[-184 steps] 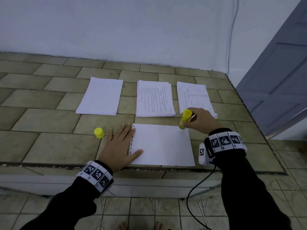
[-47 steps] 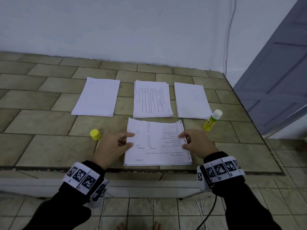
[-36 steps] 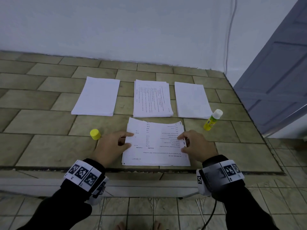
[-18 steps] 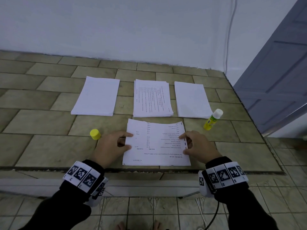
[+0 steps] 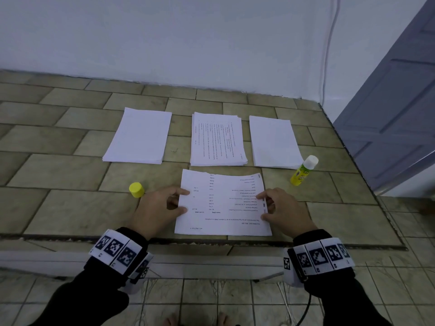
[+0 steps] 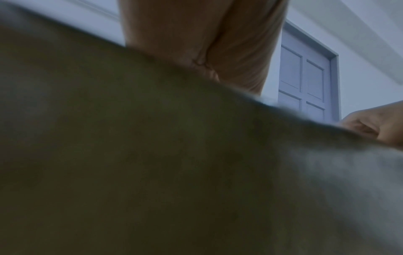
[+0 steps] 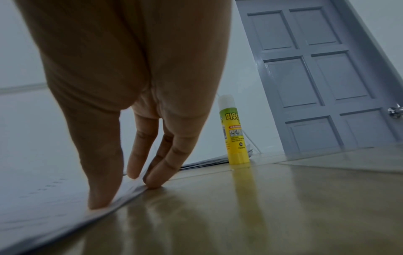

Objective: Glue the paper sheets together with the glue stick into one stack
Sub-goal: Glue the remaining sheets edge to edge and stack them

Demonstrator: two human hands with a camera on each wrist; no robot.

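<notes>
A printed sheet (image 5: pixel 223 203) lies on top of another at the front of the tiled counter. My left hand (image 5: pixel 175 203) touches its left edge with index finger and thumb. My right hand (image 5: pixel 270 207) presses straight fingertips (image 7: pixel 150 182) on the right edge of the sheets (image 7: pixel 54 198). The yellow glue stick (image 5: pixel 303 171) (image 7: pixel 236 134) stands upright and uncapped, right of the sheet and apart from both hands. Its yellow cap (image 5: pixel 136 189) sits just left of my left hand. The left wrist view is mostly dark blur.
Three paper stacks lie behind: a blank one (image 5: pixel 141 136) at left, a printed one (image 5: pixel 217 140) in the middle, a blank one (image 5: pixel 274 142) at right. The counter's front edge (image 5: pixel 211 240) runs close under my wrists. A grey door (image 5: pixel 395 114) stands right.
Five seconds ago my right hand held the glue stick on a blank sheet. Now the stick stands at right and a printed sheet lies on top. In the last second both hands only nudged its edges.
</notes>
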